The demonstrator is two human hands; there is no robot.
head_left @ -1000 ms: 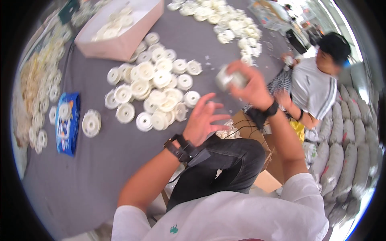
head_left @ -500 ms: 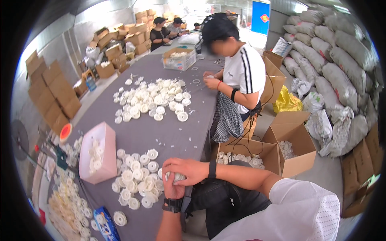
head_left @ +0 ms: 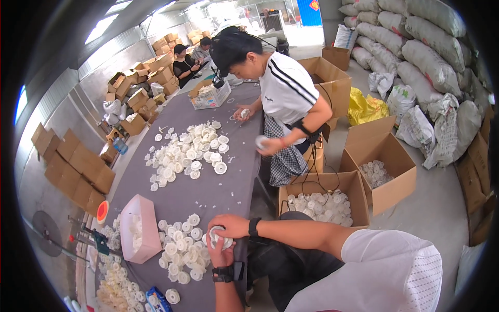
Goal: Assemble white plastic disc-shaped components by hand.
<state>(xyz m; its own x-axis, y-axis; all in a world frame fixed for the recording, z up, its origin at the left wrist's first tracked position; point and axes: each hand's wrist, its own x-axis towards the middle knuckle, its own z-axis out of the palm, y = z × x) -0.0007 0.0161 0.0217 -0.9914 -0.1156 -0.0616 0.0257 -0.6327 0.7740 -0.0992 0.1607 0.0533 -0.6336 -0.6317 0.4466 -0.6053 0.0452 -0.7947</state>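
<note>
White wheel (head_left: 218, 241) held by both hands' fingers (head_left: 217, 220); wheel pile (head_left: 182, 250) beside, pink box (head_left: 149, 231) beyond.

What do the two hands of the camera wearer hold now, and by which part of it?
A white round piece, held apparently by its outer rim: right hand at the far side, left hand at the near side.

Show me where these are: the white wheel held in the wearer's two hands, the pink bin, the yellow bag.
White wheel (head_left: 219, 237): head view, on its visible face.
Pink bin (head_left: 150, 234): head view, on its side wall.
Yellow bag (head_left: 366, 108): head view, on its crumpled middle.
</note>
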